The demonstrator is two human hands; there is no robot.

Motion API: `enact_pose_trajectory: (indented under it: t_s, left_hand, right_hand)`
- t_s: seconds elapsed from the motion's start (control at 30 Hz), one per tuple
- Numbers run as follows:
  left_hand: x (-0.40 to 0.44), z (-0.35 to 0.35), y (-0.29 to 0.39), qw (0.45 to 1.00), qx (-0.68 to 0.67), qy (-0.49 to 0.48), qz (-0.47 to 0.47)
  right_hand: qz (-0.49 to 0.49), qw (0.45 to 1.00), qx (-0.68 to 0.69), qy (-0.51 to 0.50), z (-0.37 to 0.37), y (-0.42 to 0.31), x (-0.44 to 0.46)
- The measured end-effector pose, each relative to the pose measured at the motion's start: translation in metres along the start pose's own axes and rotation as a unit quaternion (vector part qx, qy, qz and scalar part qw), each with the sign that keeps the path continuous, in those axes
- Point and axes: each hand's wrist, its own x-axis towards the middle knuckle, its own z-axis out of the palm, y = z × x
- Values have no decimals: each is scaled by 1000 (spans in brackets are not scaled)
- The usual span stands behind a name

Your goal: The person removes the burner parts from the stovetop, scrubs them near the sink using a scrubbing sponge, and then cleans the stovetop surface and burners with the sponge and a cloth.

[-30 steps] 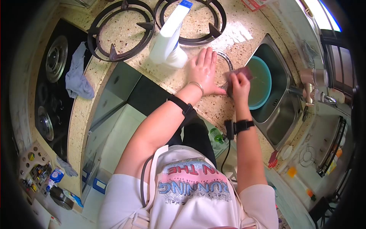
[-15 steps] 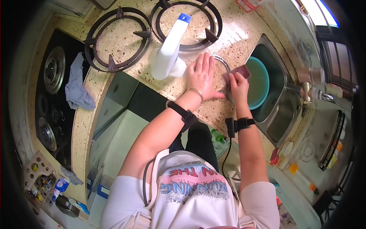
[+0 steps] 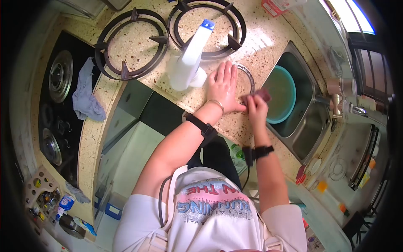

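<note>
A thin metal ring (image 3: 252, 80) lies on the speckled counter, its left side hidden beneath my left hand (image 3: 223, 89). That hand is flat with fingers stretched out, pressing down over the ring's edge. My right hand (image 3: 257, 110) pinches a reddish-brown scouring sponge (image 3: 263, 94), slightly blurred, against the ring's lower right side. Just left of my left hand stands a white spray bottle (image 3: 187, 69) with a blue nozzle tip.
Two black pan supports (image 3: 163, 40) (image 3: 242, 25) rest on the counter ahead. To the right, a steel sink (image 3: 308, 138) holds a turquoise basin (image 3: 295, 90) of cloudy water under a faucet (image 3: 336, 101). On the left, a grey cloth (image 3: 86, 98) drapes over the black stove (image 3: 58, 117).
My right hand with the scouring sponge has moved down and slightly left along the ring's edge. My left hand stays in place on the ring.
</note>
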Motion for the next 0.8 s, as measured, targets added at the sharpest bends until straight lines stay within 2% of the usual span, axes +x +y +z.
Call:
enact_pose_trajectory:
  t_s: [0.07, 0.13, 0.17, 0.2, 0.27, 0.33, 0.37, 0.43, 0.47, 0.5, 0.53, 0.57, 0.6, 0.63, 0.67, 0.7, 0.73, 0.8]
  left_hand:
    - [0, 2, 0, 1000, -6, 13, 1]
    - [-1, 1, 1, 1000, -8, 12, 4]
    - [0, -1, 1, 1000, -8, 10, 2]
    - [-1, -3, 1, 1000, -7, 4, 1]
    - [-4, -4, 2, 1000, -3, -2, 8]
    - [-1, -5, 0, 1000, -6, 2, 14]
    - [-2, -4, 1, 1000, -11, 4, 14]
    - [-2, -4, 0, 1000, 6, 0, 25]
    - [-2, -7, -1, 1000, 6, -6, 30]
    - [0, 21, -5, 998, -23, 50, 44]
    - [3, 34, -11, 995, -29, 75, 52]
    - [3, 39, -11, 993, -37, 97, 63]
    - [3, 42, -11, 989, -51, 119, 75]
    - [-1, 45, -11, 983, -65, 146, 90]
    - [-4, 48, -8, 977, -75, 170, 107]
    - [2, 72, -7, 956, -90, 242, 139]
    - [-11, 56, -1, 948, -94, 263, 154]
    - [-40, 11, 10, 932, -111, 276, 205]
  right_hand:
    - [50, 997, -29, -45, -6, 8, 0]
    - [-19, 995, -97, -10, -2, 10, 30]
    - [-26, 987, -158, -24, -5, 6, 50]
    - [-105, 978, -179, -14, -5, 11, 69]
    - [-81, 968, -233, -44, -15, 5, 100]
    - [-87, 974, -203, -50, -33, 8, 115]
    - [-40, 985, -154, -60, -45, 8, 115]
    - [-41, 995, -62, -61, -68, -9, 96]
    - [-4, 994, -62, -92, -81, -7, 84]
    - [21, 996, 7, -84, -88, -7, 69]
    - [10, 992, 45, -115, -99, 24, 63]
    - [-44, 983, 122, -132, -105, 31, 55]
    - [-76, 985, 87, -128, -111, 23, 47]
    - [-2, 958, 229, -173, -115, 10, 41]
    - [-16, 953, 245, -178, -122, 17, 39]
    - [-71, 971, 173, -152, -125, 11, 43]
    - [-121, 981, 100, -114, -133, 3, 45]
    - [-74, 984, 121, -108, -149, 0, 58]
